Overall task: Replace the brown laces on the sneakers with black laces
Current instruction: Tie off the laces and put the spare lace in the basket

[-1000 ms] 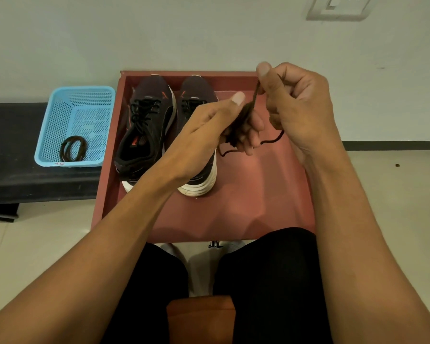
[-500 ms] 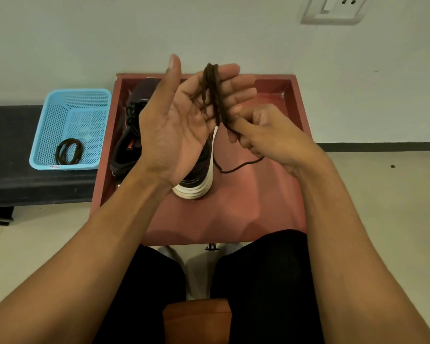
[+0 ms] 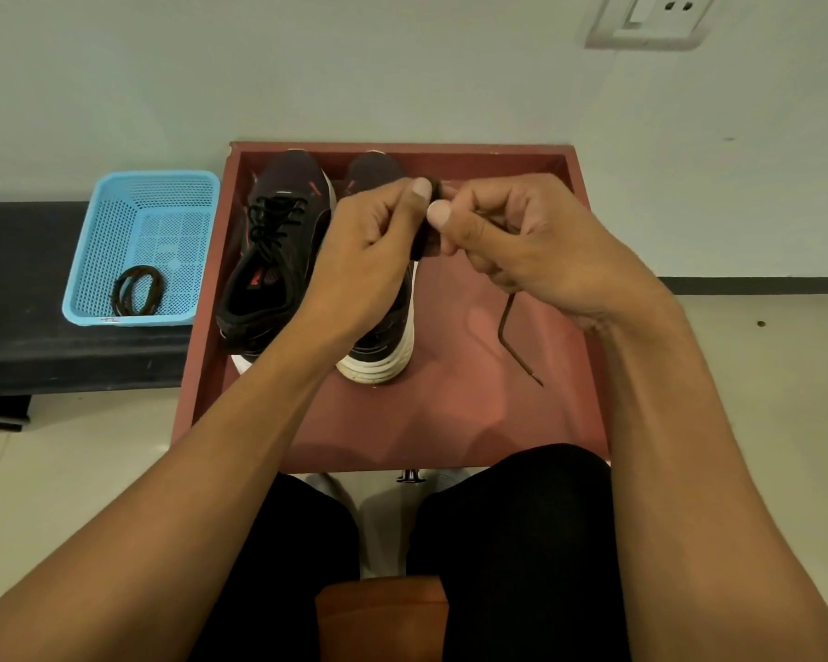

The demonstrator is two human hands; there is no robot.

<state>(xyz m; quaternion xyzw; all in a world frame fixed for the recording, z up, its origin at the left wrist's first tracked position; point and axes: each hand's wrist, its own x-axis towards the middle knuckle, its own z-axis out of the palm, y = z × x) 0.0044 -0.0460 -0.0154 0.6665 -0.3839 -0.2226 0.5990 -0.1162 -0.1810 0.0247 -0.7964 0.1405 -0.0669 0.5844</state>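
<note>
Sneakers, dark with white soles, stand side by side in the left half of a red tray set against the wall. The left one is threaded with a black lace; the lacing of the right sneaker is hidden behind a hand. Beside the tray, a blue basket sits on a dark bench. Above the right sneaker the left hand and the right hand meet, and the thumbs and curled fingers of both pinch a bundled brown lace between them. Its free end hangs below the right hand, over the tray floor. A coiled brown lace lies in the basket's near corner.
</note>
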